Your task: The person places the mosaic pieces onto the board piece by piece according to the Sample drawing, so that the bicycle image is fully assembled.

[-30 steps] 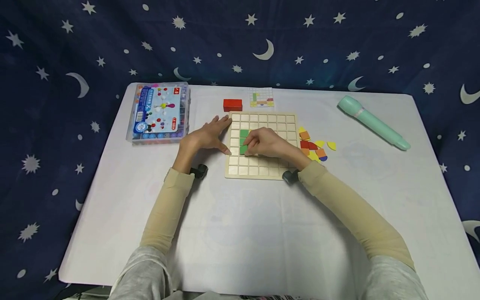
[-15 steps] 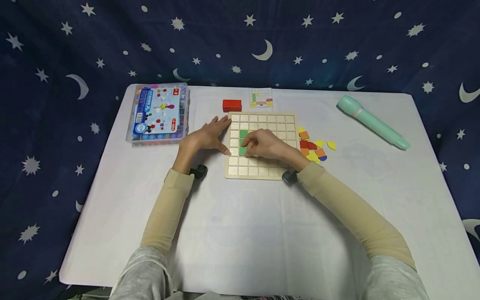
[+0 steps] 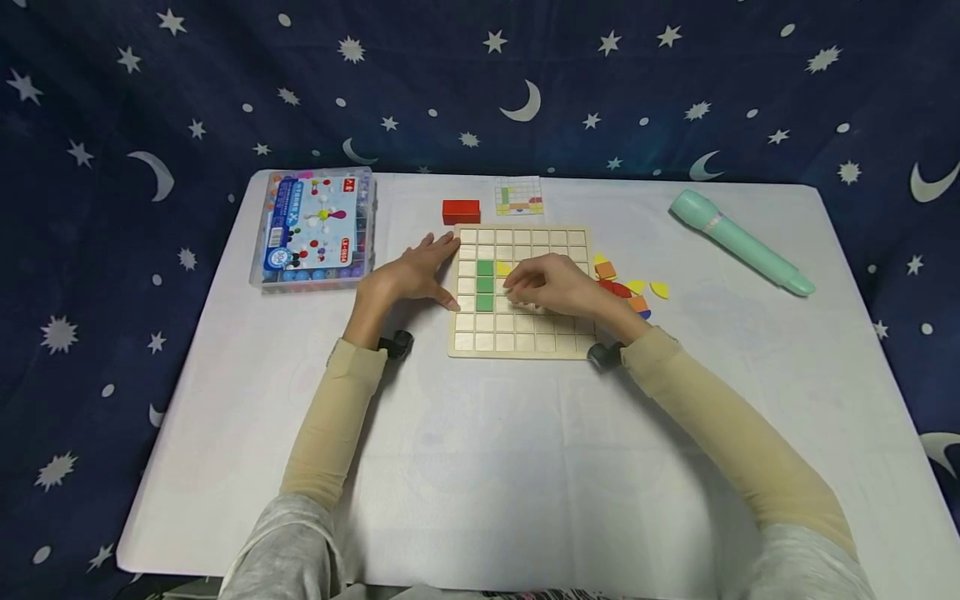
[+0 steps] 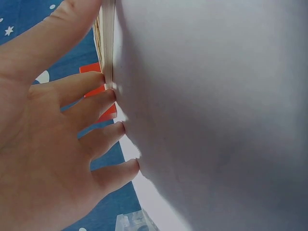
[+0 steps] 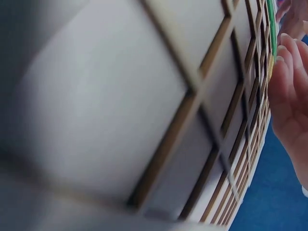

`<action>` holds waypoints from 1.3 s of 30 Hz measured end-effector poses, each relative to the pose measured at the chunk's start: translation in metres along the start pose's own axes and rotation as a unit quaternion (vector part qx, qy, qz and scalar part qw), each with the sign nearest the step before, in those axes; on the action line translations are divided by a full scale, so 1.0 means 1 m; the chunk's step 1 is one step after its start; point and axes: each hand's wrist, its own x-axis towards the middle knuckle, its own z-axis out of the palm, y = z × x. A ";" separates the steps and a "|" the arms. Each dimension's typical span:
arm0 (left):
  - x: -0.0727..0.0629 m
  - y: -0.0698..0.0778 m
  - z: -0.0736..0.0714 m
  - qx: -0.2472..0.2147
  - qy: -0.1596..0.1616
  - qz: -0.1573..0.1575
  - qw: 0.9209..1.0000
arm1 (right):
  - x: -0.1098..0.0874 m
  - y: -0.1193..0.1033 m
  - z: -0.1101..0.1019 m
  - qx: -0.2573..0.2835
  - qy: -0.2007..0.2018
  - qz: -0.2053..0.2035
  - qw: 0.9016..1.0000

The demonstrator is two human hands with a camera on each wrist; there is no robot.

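A wooden grid board [image 3: 513,342] lies on the white table in the head view. A column of green square tiles [image 3: 485,285] sits in its left part, with a yellow square tile [image 3: 503,268] beside the top one. My left hand [image 3: 411,271] rests at the board's left edge, thumb and fingers spread along it; the left wrist view shows those fingers [image 4: 98,139] extended. Just right of the green tiles, my right hand [image 3: 553,285] hovers over the grid with loosely bent fingers, and no piece shows in them. It hides the middle cells.
Right of the board lies a loose pile of coloured pieces [image 3: 619,290], partly behind my right wrist. Behind the board are a red block [image 3: 461,212] and a pattern card [image 3: 518,197]. A clear bead case [image 3: 313,229] stands left, a mint-green tube [image 3: 742,242] right.
My right hand has let go at the lowest green tile and shifted right, uncovering the green column and the yellow tile. My left hand stays at the board's edge.
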 end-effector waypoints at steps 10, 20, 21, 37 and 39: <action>0.000 -0.002 0.000 0.000 0.003 0.003 1.000 | -0.019 0.023 -0.019 0.007 0.054 0.047 0.997; -0.001 0.001 0.000 -0.003 0.003 -0.002 1.000 | -0.036 0.048 -0.043 0.005 0.089 0.097 0.991; -0.001 0.001 0.000 -0.005 0.004 -0.003 1.000 | -0.038 0.049 -0.045 0.004 0.092 0.101 0.991; 0.001 0.000 0.000 -0.003 0.006 0.002 1.000 | -0.062 0.074 -0.065 0.013 0.112 0.153 0.982; 0.001 -0.001 0.000 -0.003 0.005 0.000 1.000 | -0.065 0.078 -0.067 0.021 0.115 0.153 0.981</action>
